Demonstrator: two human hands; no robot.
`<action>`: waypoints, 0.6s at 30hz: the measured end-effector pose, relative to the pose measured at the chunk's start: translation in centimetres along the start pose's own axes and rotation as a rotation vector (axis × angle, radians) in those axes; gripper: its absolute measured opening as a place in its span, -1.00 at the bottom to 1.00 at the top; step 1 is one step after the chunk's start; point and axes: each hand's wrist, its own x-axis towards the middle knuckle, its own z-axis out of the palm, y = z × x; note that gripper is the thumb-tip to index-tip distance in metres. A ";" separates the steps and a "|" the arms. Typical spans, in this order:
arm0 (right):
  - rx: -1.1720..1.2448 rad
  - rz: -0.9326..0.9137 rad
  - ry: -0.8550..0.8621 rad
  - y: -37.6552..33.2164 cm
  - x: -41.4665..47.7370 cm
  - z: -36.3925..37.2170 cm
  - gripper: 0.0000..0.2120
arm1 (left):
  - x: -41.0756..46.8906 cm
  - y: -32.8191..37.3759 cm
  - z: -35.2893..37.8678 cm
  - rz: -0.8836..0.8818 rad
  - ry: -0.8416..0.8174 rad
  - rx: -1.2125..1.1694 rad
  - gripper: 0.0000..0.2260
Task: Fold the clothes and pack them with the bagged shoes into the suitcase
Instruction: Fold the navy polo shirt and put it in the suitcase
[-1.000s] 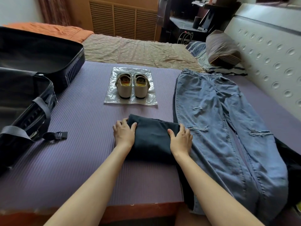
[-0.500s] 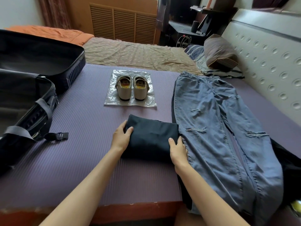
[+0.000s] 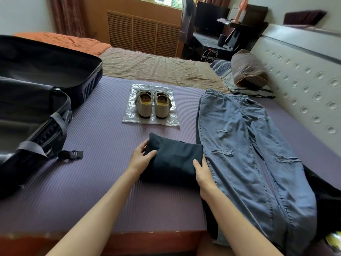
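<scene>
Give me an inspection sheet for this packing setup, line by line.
Surface: purple ribbed mat over the bed, lying flat.
Job's things: folded dark garment near the front edge; jeans spread unfolded to its right; shoes standing on a clear plastic bag, not inside it; suitcase open at left.
Clutter: dark cloth under the jeans; pillow.
Hands: left hand grips the garment's left edge, thumb on top; right hand holds its right edge.
Cables: cords by the far desk; strap buckle lying on the mat.
Surroundings: padded headboard at right, slatted panel behind.
</scene>
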 end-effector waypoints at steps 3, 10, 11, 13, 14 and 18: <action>0.101 -0.010 -0.024 -0.4 -0.9 -0.2 -0.47 | -0.6 0.4 -0.4 0.010 0.029 -0.047 -0.53; 0.143 -0.095 -0.091 -2.9 -3.5 1.4 -0.58 | -2.5 1.7 -3.5 0.018 0.060 -0.155 -0.57; 0.146 -0.105 -0.109 -3.5 -4.1 1.9 -0.59 | -2.9 2.1 -4.3 0.033 0.067 -0.156 -0.57; 0.146 -0.116 -0.144 -4.7 -5.2 3.1 -0.59 | -3.6 3.1 -6.1 0.066 0.080 -0.175 -0.57; 0.149 -0.120 -0.161 -5.4 -5.7 3.8 -0.59 | -4.0 3.6 -7.1 0.087 0.088 -0.192 -0.57; 0.123 -0.167 -0.231 -8.7 -7.8 7.4 -0.57 | -5.1 6.1 -12.3 0.171 0.145 -0.249 -0.58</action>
